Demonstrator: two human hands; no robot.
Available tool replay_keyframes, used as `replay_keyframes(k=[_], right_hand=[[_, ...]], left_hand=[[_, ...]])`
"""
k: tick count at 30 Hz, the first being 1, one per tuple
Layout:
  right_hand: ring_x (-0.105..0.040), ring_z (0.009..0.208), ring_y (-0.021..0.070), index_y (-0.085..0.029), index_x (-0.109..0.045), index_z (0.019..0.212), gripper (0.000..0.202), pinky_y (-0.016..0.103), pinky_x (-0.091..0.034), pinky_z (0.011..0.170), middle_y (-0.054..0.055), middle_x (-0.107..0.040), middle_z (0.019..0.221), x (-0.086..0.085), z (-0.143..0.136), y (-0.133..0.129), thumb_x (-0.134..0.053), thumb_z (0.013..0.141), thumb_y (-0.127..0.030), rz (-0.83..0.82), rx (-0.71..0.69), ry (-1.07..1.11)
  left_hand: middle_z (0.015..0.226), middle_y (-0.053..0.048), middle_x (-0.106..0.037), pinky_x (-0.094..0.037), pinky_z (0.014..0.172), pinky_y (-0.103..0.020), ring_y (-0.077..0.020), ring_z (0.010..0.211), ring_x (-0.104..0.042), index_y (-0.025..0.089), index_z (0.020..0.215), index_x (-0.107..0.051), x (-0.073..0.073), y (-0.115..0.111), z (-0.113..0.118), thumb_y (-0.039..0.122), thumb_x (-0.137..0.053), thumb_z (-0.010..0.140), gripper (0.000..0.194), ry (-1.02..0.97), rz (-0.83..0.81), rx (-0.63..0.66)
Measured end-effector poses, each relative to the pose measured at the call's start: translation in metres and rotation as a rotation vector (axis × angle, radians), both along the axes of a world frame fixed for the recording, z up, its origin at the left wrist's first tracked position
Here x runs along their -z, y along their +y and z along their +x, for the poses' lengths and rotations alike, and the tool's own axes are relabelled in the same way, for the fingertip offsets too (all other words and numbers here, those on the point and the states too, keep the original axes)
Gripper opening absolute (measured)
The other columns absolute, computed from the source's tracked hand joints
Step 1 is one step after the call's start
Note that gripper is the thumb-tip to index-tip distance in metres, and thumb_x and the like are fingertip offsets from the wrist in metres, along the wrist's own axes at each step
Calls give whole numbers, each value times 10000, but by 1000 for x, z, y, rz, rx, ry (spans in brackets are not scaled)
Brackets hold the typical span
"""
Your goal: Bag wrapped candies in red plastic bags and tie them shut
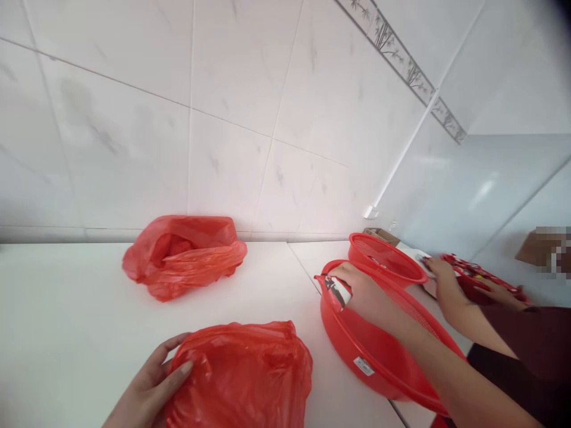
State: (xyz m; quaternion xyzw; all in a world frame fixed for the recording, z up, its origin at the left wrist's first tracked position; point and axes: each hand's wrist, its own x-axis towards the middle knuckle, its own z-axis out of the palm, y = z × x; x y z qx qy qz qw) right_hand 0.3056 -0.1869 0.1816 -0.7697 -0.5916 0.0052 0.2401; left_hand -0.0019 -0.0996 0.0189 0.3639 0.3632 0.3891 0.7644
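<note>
At the lower middle, my left hand (154,377) pinches the left edge of a red plastic bag (250,380), thumb in front and fingers behind. The bag sits on the white table with its mouth spread. My right hand (350,285) reaches across a large red plastic basket (379,371) and grips a small red, white and black packet (338,293) above the basket's near left rim. What the packet contains cannot be told. A second red plastic bag (185,255), crumpled and partly open, lies farther back near the wall.
Behind the large basket stands another red basket (388,258), with a cardboard box (382,236) by the wall. At the right, a co-worker's hands (439,270) are over a red tray (482,279) of small packets. A tiled wall (232,119) bounds the white table (66,321).
</note>
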Motion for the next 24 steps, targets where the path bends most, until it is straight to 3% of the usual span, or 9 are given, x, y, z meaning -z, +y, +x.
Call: replay_keyframes(k=[2,4,7,9,11,13,18,21,24], right_hand=[[-573,756,131,-253,-660,867,147,236,-444,689,25,-579,925,5,-30,-3,-515,855,-240,-80,-317,-23],[-545,714,114,-265,-649,922,156,231,-411,643,16,-545,951,22,-59,-3,-512,855,-233,-132,-537,-114],[-500,663,103,-271,-638,938,158,225,-348,578,9,-526,921,60,-96,8,-498,865,-268,-184,-721,-254],[-491,646,106,-262,-626,950,155,227,-337,564,8,-522,909,82,-109,19,-542,828,-306,-224,-750,-280],[-513,666,121,-260,-598,1026,328,233,-362,575,15,-526,960,92,-112,29,-658,711,-329,-264,-719,-260],[-555,749,152,-279,-543,1140,529,251,-413,644,21,-529,1035,91,-106,33,-705,636,-292,-248,-648,-188],[-553,1010,179,-276,-502,1186,404,302,-430,874,38,-526,1144,87,-81,13,-459,802,-159,-35,-305,4],[-466,1186,214,-239,-467,1243,423,341,-382,991,72,-481,1275,109,-70,-9,-465,820,-238,9,-120,77],[-335,1325,241,-171,-289,1400,641,378,-303,1078,114,-356,1433,140,-61,-25,-487,826,-376,-27,42,276]], left_hand=[[1028,-33,-725,-579,690,-409,-351,946,-671,340,1190,-486,-3,0,-3,434,-781,608,659,-9,18,53],[1023,-60,-721,-569,679,-393,-335,911,-683,302,1191,-472,-5,0,-6,433,-769,637,642,-8,44,83],[1013,-79,-715,-557,691,-378,-305,872,-693,261,1190,-464,-6,-1,-9,432,-742,681,605,-4,88,98],[1021,-81,-709,-549,702,-369,-287,862,-694,254,1197,-447,-3,-1,-11,426,-716,719,575,-9,116,113],[1017,-78,-707,-545,701,-366,-274,838,-697,258,1209,-411,1,0,-12,422,-702,738,577,-9,134,108],[1017,-78,-704,-544,706,-372,-274,838,-698,264,1216,-376,5,1,-12,426,-706,735,605,-19,137,99],[1047,-96,-692,-543,752,-382,-287,906,-687,255,1206,-375,3,0,-12,430,-712,730,609,-39,112,79],[1058,-106,-689,-552,727,-381,-289,879,-692,249,1229,-385,-2,-1,-12,447,-704,730,624,-5,112,37],[1140,-117,-656,-558,746,-395,-292,911,-684,265,1282,-351,-8,-4,-15,485,-670,747,661,82,112,43]])
